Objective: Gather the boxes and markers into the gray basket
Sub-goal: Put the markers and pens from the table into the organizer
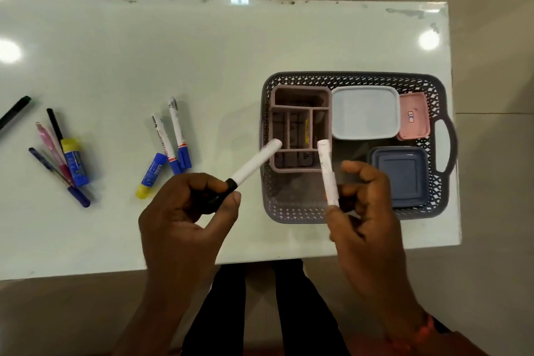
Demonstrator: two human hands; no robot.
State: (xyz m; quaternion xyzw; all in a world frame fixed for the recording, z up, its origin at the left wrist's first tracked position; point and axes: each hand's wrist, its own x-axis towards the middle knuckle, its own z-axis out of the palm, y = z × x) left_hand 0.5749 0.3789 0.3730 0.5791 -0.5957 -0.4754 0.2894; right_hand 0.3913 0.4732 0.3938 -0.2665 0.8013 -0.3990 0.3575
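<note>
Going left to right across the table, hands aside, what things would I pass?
First a black pen → pen pile → two blue-capped markers → organizer → white box → pink box.

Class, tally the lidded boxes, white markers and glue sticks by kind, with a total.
Lidded plastic boxes in the gray lattice basket: 3 (white box, pink box, dark blue box)
White-barrelled markers: 4 (two on the table, one in left hand, one in right hand)
Yellow-capped blue glue sticks: 2
Total: 9
</note>
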